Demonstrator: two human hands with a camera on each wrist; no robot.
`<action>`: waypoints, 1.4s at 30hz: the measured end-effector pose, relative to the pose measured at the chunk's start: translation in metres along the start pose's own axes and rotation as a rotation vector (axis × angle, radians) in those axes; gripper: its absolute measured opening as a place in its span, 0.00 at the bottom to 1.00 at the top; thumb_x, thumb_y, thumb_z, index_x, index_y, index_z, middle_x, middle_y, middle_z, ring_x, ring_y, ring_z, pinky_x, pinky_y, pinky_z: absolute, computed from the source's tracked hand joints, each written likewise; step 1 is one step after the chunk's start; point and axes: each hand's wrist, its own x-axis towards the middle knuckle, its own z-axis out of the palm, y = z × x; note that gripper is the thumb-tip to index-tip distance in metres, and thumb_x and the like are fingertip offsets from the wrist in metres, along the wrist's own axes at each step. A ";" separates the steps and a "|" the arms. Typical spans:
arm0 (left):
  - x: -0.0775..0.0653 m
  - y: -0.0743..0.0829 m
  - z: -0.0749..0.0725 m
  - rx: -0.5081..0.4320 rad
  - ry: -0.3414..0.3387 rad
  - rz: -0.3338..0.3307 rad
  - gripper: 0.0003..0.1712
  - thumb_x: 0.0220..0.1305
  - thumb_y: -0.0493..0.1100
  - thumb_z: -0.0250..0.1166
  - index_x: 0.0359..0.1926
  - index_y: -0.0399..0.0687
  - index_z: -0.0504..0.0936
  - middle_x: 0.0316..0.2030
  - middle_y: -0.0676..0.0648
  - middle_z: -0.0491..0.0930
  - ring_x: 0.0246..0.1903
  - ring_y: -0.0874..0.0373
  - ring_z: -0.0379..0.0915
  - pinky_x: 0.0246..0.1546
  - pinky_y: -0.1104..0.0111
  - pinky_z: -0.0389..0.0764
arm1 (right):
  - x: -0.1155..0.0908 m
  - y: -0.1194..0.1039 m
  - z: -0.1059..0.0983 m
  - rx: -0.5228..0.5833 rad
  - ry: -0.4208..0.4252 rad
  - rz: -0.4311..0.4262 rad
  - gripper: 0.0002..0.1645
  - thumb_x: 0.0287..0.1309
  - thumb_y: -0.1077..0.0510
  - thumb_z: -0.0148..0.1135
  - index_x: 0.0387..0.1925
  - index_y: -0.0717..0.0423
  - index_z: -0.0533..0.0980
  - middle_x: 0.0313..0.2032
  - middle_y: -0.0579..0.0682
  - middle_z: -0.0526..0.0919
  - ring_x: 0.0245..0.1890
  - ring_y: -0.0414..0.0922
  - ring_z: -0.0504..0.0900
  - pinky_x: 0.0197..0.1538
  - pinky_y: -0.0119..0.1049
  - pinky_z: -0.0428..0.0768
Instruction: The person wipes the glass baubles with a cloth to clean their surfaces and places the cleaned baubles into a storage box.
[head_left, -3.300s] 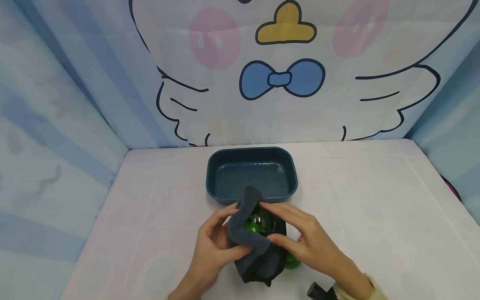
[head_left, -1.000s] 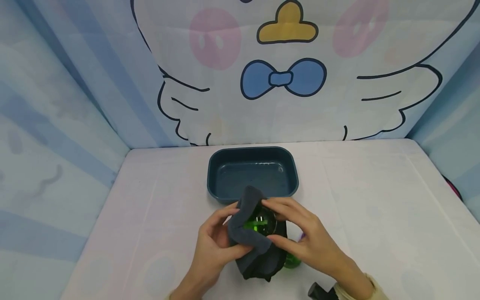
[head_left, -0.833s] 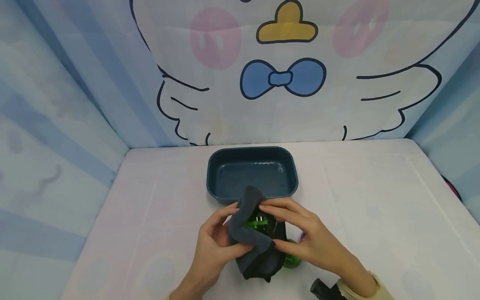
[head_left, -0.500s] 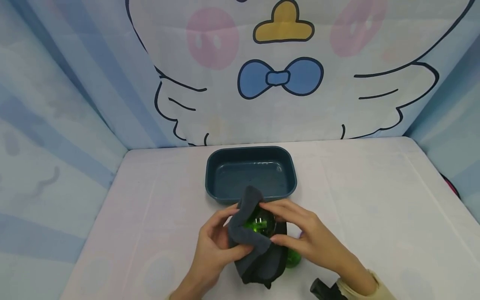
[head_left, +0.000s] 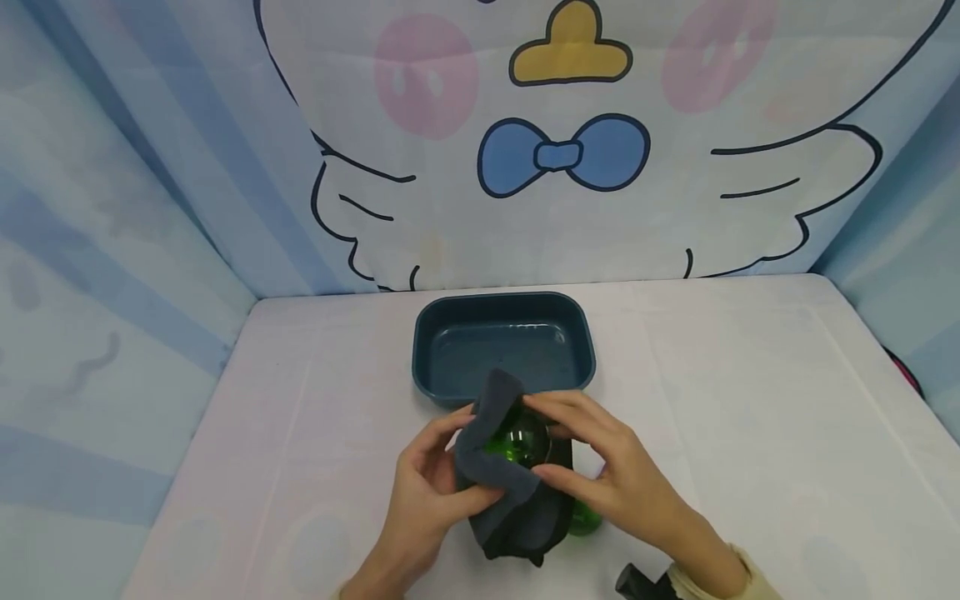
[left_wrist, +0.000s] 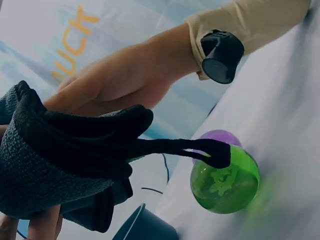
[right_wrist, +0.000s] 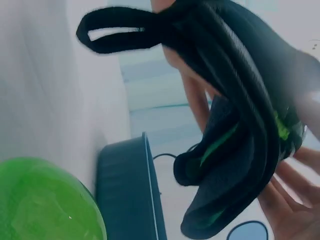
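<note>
My left hand grips a folded dark grey cloth, its thumb on the near fold and its fingers on the far side. The cloth wraps a clear green ball, whose top shows in the opening. Thumb and fingertips of my right hand pinch this ball from the right, close to the cloth's edge. A black loop hangs from the cloth in the left wrist view. Most of the wrapped ball is hidden.
Another green ball lies on the table below the hands, with a purple ball beside it. Behind the cloth stands a dark blue basin. A black wrist camera sits at the right sleeve.
My right fingers have shifted back and forth over the ball, and the green marks seen through it have changed. The left hand and cloth have hardly moved.
</note>
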 end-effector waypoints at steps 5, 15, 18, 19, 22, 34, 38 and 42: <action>0.001 -0.001 0.000 -0.001 0.000 -0.004 0.36 0.47 0.23 0.73 0.59 0.43 0.74 0.65 0.42 0.68 0.63 0.48 0.71 0.57 0.60 0.79 | 0.001 0.001 0.000 -0.027 0.037 -0.131 0.38 0.47 0.69 0.75 0.63 0.56 0.74 0.59 0.53 0.76 0.60 0.44 0.76 0.62 0.28 0.76; -0.001 -0.001 0.000 0.011 -0.003 -0.018 0.39 0.45 0.24 0.75 0.61 0.40 0.73 0.67 0.41 0.68 0.63 0.45 0.71 0.57 0.59 0.79 | -0.002 0.003 -0.004 -0.030 -0.035 -0.064 0.39 0.51 0.67 0.73 0.65 0.54 0.72 0.60 0.51 0.76 0.61 0.43 0.76 0.59 0.29 0.79; -0.001 -0.001 0.001 0.011 -0.009 -0.020 0.40 0.44 0.24 0.75 0.60 0.41 0.73 0.66 0.41 0.68 0.62 0.45 0.71 0.57 0.59 0.79 | -0.002 0.003 -0.003 -0.010 -0.036 -0.024 0.37 0.53 0.66 0.72 0.65 0.53 0.73 0.59 0.50 0.78 0.57 0.41 0.79 0.54 0.32 0.83; -0.001 -0.001 0.001 0.008 -0.014 -0.019 0.39 0.44 0.24 0.75 0.60 0.41 0.74 0.66 0.41 0.68 0.63 0.45 0.71 0.57 0.59 0.79 | -0.002 0.003 -0.003 -0.010 -0.036 -0.013 0.36 0.54 0.66 0.72 0.65 0.53 0.73 0.58 0.50 0.79 0.56 0.41 0.80 0.52 0.33 0.84; -0.002 -0.001 0.001 0.000 -0.023 -0.023 0.39 0.44 0.24 0.75 0.59 0.42 0.74 0.66 0.41 0.69 0.64 0.46 0.70 0.57 0.60 0.79 | -0.002 0.003 -0.003 -0.020 -0.031 0.016 0.32 0.56 0.64 0.70 0.63 0.53 0.74 0.56 0.51 0.82 0.51 0.40 0.82 0.47 0.35 0.86; 0.001 -0.001 0.002 -0.003 -0.007 -0.005 0.37 0.48 0.25 0.74 0.61 0.40 0.74 0.65 0.42 0.69 0.61 0.46 0.72 0.56 0.59 0.80 | -0.002 0.002 0.001 -0.042 0.089 -0.095 0.35 0.47 0.69 0.75 0.60 0.55 0.78 0.55 0.50 0.79 0.53 0.43 0.80 0.54 0.28 0.81; 0.001 -0.001 0.002 -0.005 -0.001 -0.002 0.37 0.48 0.24 0.74 0.60 0.41 0.74 0.65 0.42 0.69 0.60 0.45 0.73 0.55 0.59 0.81 | -0.003 0.000 -0.003 -0.073 0.022 -0.091 0.38 0.46 0.68 0.76 0.62 0.52 0.76 0.58 0.49 0.77 0.60 0.43 0.76 0.60 0.25 0.76; 0.000 -0.003 0.000 0.005 -0.002 0.016 0.36 0.47 0.24 0.74 0.59 0.41 0.75 0.65 0.42 0.69 0.60 0.45 0.73 0.55 0.60 0.81 | -0.002 0.000 -0.003 -0.090 -0.013 -0.072 0.40 0.46 0.67 0.77 0.63 0.52 0.74 0.60 0.50 0.75 0.62 0.44 0.75 0.62 0.26 0.75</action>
